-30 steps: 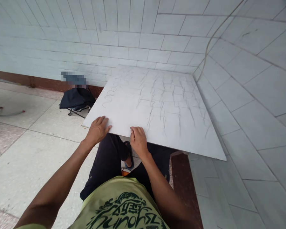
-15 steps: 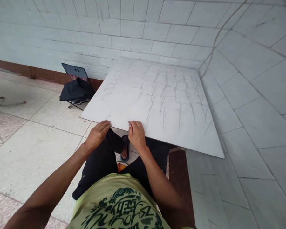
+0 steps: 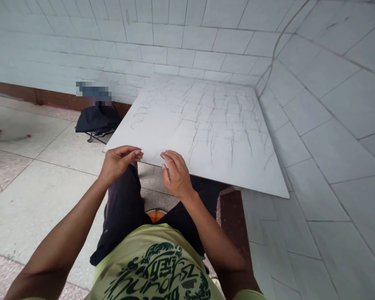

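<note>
A large white board (image 3: 162,137) lies in front of me, with many thin dark strands (image 3: 209,121) in wavy rows across its right part. Smaller curled strands (image 3: 139,112) lie along its left side. At the near edge my left hand (image 3: 120,160) is closed in a pinch, a fine dark strand (image 3: 151,158) running from its fingertips across the board. Just right of it is my right hand (image 3: 177,173), fingers bent over the edge and thumb apart from them. I see nothing clearly held there.
Pale tiled walls (image 3: 203,37) border the board behind and on the right, with a thin cable (image 3: 273,54) hanging in the corner. A folding chair with dark cloth (image 3: 96,118) stands left of the board. Metal legs (image 3: 9,137) show at far left. My knees are under the board.
Both hands have lifted slightly from the board's near edge. My left hand has turned into a pinch, and my right thumb has come away from the fingers. My left leg has shifted.
</note>
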Demonstrator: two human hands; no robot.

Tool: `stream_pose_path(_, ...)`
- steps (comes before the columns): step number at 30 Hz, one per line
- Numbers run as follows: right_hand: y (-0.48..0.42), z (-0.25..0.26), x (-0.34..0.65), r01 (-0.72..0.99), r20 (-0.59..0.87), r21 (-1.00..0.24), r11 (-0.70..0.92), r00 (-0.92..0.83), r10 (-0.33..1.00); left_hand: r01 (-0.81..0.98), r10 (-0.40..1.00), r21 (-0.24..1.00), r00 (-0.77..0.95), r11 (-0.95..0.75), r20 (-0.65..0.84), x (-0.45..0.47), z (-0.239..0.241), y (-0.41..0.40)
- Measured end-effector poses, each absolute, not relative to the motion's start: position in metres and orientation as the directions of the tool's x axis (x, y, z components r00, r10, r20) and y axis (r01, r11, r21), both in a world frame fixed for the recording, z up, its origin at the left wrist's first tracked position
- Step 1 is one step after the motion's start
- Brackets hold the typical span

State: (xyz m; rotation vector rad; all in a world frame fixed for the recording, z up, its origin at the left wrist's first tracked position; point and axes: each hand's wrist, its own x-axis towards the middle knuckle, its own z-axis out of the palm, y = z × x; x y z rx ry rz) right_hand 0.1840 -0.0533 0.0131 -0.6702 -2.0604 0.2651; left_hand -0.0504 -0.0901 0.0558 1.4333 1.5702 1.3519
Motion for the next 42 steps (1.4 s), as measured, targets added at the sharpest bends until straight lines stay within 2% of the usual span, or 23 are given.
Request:
stream_pose_path(2,-0.058,0.03,0.182,0.326,0.701,-0.363,0.873,-0.522,0.486,0.137,0.976,0.988,-0.195,-0.066,0.092,-0.05,0.068,-0.09)
stream_pose_path(5,-0.059,0.044,0.176,0.29,0.659,-0.269,0.918,-0.64,0.395,-0.053,0.982,0.998,-0.191,-0.019,0.009,-0.053,0.075,-0.092)
stream_pose_path(9,-0.061,0.045,0.169,0.267,0.621,-0.236,0.934,-0.698,0.356,-0.262,0.975,0.961,-0.174,0.091,-0.14,-0.06,0.072,-0.098)
stream_pose_path(12,-0.065,0.042,0.166,0.21,0.59,-0.336,0.918,-0.713,0.379,-0.386,0.96,0.901,-0.109,0.197,-0.256,-0.062,0.068,-0.1)
stream_pose_path(14,-0.069,0.04,0.166,0.149,0.573,-0.48,0.865,-0.693,0.437,-0.451,0.952,0.86,-0.065,0.238,-0.297,-0.06,0.067,-0.099)
stream_pose_path(16,-0.072,0.038,0.166,0.106,0.519,-0.668,0.737,-0.644,0.563,-0.485,0.953,0.839,-0.037,0.245,-0.3,-0.057,0.065,-0.098)
stream_pose_path(19,-0.076,0.036,0.168,0.075,0.324,-0.899,0.432,-0.549,0.771,-0.453,0.964,0.86,-0.005,0.235,-0.266,-0.051,0.063,-0.096)
stream_pose_path(21,-0.075,0.036,0.168,0.041,0.205,-0.964,0.262,-0.512,0.834,-0.367,0.973,0.903,0.027,0.224,-0.23,-0.049,0.063,-0.094)
stream_pose_path(24,-0.07,0.039,0.167,-0.04,0.106,-0.994,0.1,-0.522,0.847,-0.138,0.985,0.976,0.061,0.167,-0.16,-0.05,0.063,-0.091)
stream_pose_path(27,-0.061,0.041,0.167,-0.101,0.011,-0.994,-0.051,-0.534,0.846,0.118,0.991,0.989,0.097,0.084,-0.096,-0.059,0.063,-0.085)
stream_pose_path(30,-0.052,0.042,0.168,-0.131,-0.081,-0.975,-0.18,-0.544,0.835,0.232,0.979,0.971,0.179,0.058,-0.101,-0.069,0.063,-0.079)
stream_pose_path(33,-0.045,0.04,0.17,-0.159,-0.117,-0.952,-0.261,-0.6,0.792,0.208,0.948,0.97,0.263,0.127,-0.18,-0.077,0.064,-0.072)
stream_pose_path(38,-0.034,0.041,0.173,-0.104,-0.174,-0.93,-0.351,-0.718,0.674,0.106,0.888,0.952,0.343,0.286,-0.305,-0.08,0.066,-0.065)
stream_pose_path(40,-0.032,0.043,0.173,-0.084,-0.162,-0.946,-0.312,-0.713,0.682,0.094,0.892,0.949,0.323,0.302,-0.316,-0.08,0.066,-0.063)
stream_pose_path(42,-0.032,0.046,0.174,-0.028,-0.119,-0.983,-0.184,-0.666,0.736,0.099,0.9,0.948,0.3,0.302,-0.318,-0.079,0.065,-0.063)
